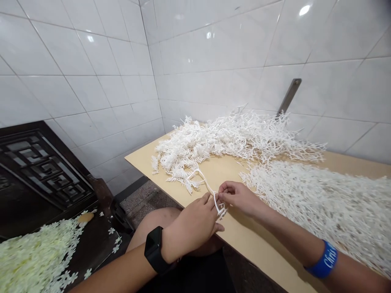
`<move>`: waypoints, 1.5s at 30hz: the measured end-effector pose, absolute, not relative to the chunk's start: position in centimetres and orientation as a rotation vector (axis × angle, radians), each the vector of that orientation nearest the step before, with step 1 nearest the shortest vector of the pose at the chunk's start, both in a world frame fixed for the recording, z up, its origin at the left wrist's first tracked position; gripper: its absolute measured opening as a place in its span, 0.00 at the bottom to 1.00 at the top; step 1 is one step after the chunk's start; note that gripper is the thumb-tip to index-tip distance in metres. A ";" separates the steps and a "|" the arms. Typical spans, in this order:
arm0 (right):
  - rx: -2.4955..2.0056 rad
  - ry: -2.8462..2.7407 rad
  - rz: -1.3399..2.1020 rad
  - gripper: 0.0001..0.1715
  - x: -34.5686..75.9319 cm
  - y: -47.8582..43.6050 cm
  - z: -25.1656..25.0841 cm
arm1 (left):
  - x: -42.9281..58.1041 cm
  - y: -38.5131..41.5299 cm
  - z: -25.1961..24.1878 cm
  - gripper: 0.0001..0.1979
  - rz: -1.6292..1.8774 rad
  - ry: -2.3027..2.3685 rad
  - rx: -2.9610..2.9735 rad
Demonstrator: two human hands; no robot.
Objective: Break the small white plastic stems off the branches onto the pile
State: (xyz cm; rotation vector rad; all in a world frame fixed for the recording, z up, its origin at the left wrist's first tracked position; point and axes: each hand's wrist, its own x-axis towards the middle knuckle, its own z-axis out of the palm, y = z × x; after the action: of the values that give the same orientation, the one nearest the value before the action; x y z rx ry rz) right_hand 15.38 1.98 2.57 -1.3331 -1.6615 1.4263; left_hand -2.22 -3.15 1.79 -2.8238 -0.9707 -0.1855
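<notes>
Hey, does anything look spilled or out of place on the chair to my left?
Yes, slightly: several small pale flower-shaped pieces lie scattered on the dark carved wooden chair, apart from the pale yellow-green heap, so they look strayed.

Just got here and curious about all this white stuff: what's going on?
A person has the left hand and right hand together at a white stem near the table edge. Leafy white branches lie heaped beyond, with thin white pieces spread to the right. Pale flowers are piled on a dark chair.
</notes>
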 end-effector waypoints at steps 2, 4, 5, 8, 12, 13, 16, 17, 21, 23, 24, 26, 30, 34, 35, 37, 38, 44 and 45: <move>-1.354 -1.694 1.432 0.09 14.8 2.2 3.1 | -3.2 -3.1 1.6 0.18 -0.200 -0.895 -2.827; -1.368 -1.748 1.433 0.13 13.9 2.5 3.4 | -3.6 -3.2 1.3 0.16 -0.225 -0.916 -2.807; -1.385 -1.784 1.416 0.14 13.4 2.6 3.4 | -3.5 -3.4 1.3 0.16 -0.240 -0.959 -2.788; -1.461 -1.926 1.280 0.09 11.9 3.1 3.0 | -3.2 -4.0 2.1 0.15 -0.258 -1.082 -2.793; -1.487 -2.137 1.040 0.10 11.8 4.6 3.7 | -5.2 -3.5 4.1 0.14 -0.530 -1.262 -2.872; -1.483 -2.176 0.980 0.09 12.1 5.1 4.3 | -6.1 -2.9 4.4 0.16 -0.669 -1.338 -2.816; -1.478 -2.290 0.834 0.08 13.6 6.7 6.6 | -8.6 0.0 4.0 0.22 -0.916 -1.530 -2.731; -1.486 -2.332 0.795 0.07 14.0 7.3 7.2 | -9.1 1.0 3.6 0.19 -0.939 -1.567 -2.742; -1.626 -2.427 0.580 0.07 15.2 9.5 8.1 | -9.9 4.4 2.0 0.10 -1.154 -1.733 -2.664; -1.703 -2.425 0.473 0.09 15.4 10.5 7.4 | -9.9 5.3 1.7 0.16 -1.332 -1.822 -2.595; -1.724 -2.420 0.431 0.11 15.3 10.9 6.9 | -9.8 5.6 1.6 0.19 -1.424 -1.854 -2.560; -1.724 -2.412 0.366 0.12 15.0 11.4 5.9 | -9.5 6.0 1.7 0.22 -1.594 -1.880 -2.495; -1.590 -2.408 0.297 0.10 13.5 11.0 3.9 | -8.4 6.4 2.3 0.21 -1.828 -1.826 -2.424; -1.361 -2.441 0.369 0.09 11.9 10.3 2.6 | -6.7 7.0 3.0 0.23 -1.885 -1.752 -2.456; -1.313 -2.443 0.403 0.09 11.7 10.3 2.4 | -6.3 7.3 3.1 0.23 -1.865 -1.743 -2.478; -1.260 -2.409 0.451 0.12 11.7 10.5 2.5 | -5.7 7.9 3.1 0.24 -1.784 -1.732 -2.541; -1.254 -2.367 0.457 0.15 11.8 10.7 2.8 | -5.5 8.2 3.1 0.24 -1.726 -1.727 -2.578; -1.216 -2.193 0.367 0.26 13.5 9.8 7.5 | -4.6 9.3 4.0 0.16 -1.226 -1.547 -2.851; -1.212 -2.270 0.354 0.25 13.7 9.4 8.4 | -4.4 9.4 4.6 0.15 -1.128 -1.496 -2.891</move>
State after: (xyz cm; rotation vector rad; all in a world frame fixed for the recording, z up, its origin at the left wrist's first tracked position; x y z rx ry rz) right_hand 13.67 9.44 8.42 -1.2120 -2.2696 0.3538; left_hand -4.40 9.42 4.58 -2.8906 -1.4957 -1.1284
